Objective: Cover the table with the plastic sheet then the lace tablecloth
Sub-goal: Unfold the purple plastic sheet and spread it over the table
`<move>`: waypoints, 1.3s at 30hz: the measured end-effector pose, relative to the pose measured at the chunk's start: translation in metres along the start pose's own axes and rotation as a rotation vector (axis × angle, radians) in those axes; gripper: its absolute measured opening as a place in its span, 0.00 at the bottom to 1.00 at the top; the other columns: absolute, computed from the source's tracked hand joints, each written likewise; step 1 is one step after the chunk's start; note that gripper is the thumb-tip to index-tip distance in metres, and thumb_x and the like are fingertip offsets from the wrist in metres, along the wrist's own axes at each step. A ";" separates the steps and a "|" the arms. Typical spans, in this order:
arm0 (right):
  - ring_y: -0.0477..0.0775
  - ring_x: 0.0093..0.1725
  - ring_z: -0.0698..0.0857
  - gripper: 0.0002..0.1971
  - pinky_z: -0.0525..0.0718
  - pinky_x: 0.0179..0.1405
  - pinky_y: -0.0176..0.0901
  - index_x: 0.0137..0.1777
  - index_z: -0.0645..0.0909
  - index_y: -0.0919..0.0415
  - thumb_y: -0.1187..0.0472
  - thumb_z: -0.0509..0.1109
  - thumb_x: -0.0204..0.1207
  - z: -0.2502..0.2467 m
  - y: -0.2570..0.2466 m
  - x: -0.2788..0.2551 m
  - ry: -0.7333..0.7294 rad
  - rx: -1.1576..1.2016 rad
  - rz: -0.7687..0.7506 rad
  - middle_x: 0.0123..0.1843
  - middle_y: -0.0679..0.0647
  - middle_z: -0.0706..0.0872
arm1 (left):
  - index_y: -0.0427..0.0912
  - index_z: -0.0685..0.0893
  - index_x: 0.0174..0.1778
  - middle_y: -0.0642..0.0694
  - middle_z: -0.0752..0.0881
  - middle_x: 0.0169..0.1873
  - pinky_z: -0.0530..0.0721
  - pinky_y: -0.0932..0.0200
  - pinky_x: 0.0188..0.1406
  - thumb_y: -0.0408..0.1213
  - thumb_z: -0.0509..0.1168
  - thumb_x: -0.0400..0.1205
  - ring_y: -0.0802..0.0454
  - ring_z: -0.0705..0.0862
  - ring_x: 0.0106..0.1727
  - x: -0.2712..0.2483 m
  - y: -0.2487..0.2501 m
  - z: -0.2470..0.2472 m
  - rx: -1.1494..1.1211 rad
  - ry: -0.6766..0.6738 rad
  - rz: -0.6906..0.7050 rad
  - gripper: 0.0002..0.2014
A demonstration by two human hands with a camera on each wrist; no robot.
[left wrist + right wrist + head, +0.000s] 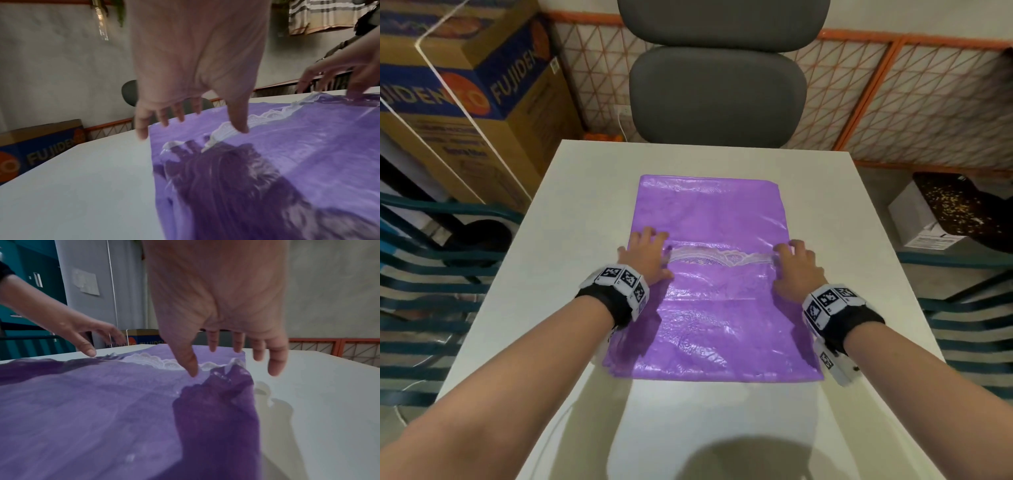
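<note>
A folded purple plastic sheet (709,212) lies in the middle of the white table (585,192). A strip of white lace tablecloth (709,257) shows at a fold running across it. My left hand (645,253) is at the left end of that strip and my right hand (796,263) at the right end. In the left wrist view the left hand (218,121) has straight, spread fingers, its thumb down at the lace (265,117). In the right wrist view the right hand (203,361) is spread the same way, thumb tip on the sheet (92,402) beside the lace (144,358). Neither hand holds anything.
A grey office chair (717,96) stands at the table's far edge. Large cardboard boxes (465,85) are stacked at the left, and a smaller box (935,212) sits on the floor at the right. An orange mesh fence (893,96) runs behind. Teal slatted furniture (431,274) flanks both sides.
</note>
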State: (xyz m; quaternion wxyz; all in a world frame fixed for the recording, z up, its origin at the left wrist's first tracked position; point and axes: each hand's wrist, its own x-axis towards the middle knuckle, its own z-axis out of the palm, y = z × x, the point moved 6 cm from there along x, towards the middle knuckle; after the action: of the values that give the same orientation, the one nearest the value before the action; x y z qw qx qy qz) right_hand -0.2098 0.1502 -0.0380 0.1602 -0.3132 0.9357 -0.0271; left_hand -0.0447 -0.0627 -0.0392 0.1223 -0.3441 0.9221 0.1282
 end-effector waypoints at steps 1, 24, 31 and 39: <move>0.64 0.77 0.63 0.33 0.74 0.67 0.64 0.78 0.61 0.53 0.60 0.69 0.74 0.000 -0.008 0.005 -0.032 0.013 -0.047 0.80 0.58 0.59 | 0.53 0.59 0.80 0.46 0.60 0.79 0.66 0.32 0.74 0.53 0.74 0.72 0.41 0.58 0.81 0.005 0.010 0.000 0.018 -0.045 0.090 0.43; 0.66 0.69 0.75 0.17 0.74 0.71 0.50 0.57 0.83 0.68 0.58 0.67 0.73 -0.058 -0.007 -0.102 0.009 -0.040 -0.373 0.73 0.64 0.66 | 0.41 0.75 0.68 0.39 0.81 0.68 0.77 0.50 0.63 0.39 0.63 0.79 0.40 0.79 0.68 -0.125 0.034 -0.043 0.038 -0.043 0.077 0.20; 0.55 0.42 0.76 0.11 0.75 0.43 0.45 0.48 0.81 0.64 0.69 0.72 0.65 -0.072 -0.005 -0.218 0.013 -0.017 -0.715 0.46 0.52 0.72 | 0.39 0.74 0.74 0.39 0.81 0.69 0.78 0.56 0.66 0.44 0.73 0.65 0.43 0.81 0.68 -0.230 0.031 -0.031 -0.050 -0.243 -0.019 0.39; 0.41 0.36 0.85 0.13 0.72 0.37 0.38 0.37 0.83 0.47 0.66 0.65 0.76 -0.001 0.029 -0.277 -0.766 0.134 -0.453 0.28 0.41 0.87 | 0.43 0.77 0.61 0.45 0.82 0.40 0.73 0.76 0.09 0.36 0.63 0.85 0.61 0.82 0.26 -0.296 0.038 0.030 -0.246 -0.618 -0.084 0.10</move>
State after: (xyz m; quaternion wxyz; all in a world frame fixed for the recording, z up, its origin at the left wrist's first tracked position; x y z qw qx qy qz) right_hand -0.0183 0.3379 0.0366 0.5049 -0.4866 0.7129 -0.0043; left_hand 0.1509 0.1534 0.0318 0.3589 -0.3389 0.8040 0.3315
